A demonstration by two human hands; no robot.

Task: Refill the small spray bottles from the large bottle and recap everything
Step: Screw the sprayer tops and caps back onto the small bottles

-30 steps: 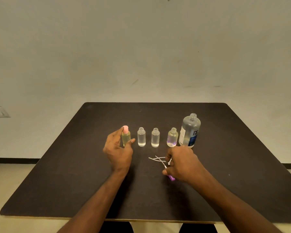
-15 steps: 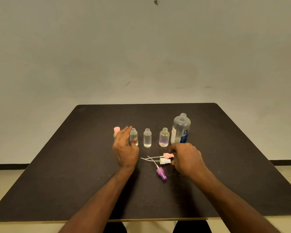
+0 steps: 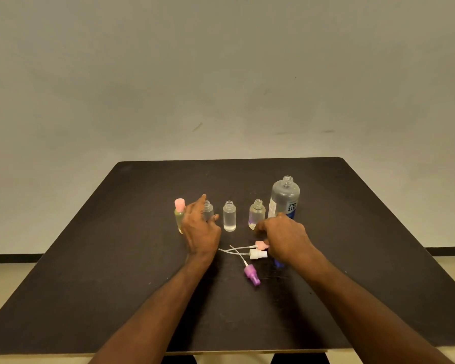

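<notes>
pink spray head [image 3: 261, 245] just beside right hand [image 3: 284, 237] fingers — on table [image 3: 116, 258].

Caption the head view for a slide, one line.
Four small bottles stand beside the uncapped large bottle, one wearing a pink cap; three loose spray heads lie between both hands.

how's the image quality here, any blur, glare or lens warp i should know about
Head view: soft, even lighting with no hard glare; the dark table shows faint shadows under the arms. Wide-angle warp bows its edges. The left hand and right hand look slightly soft, and the clear small bottles are low-contrast; the large bottle label is partly readable.
</notes>
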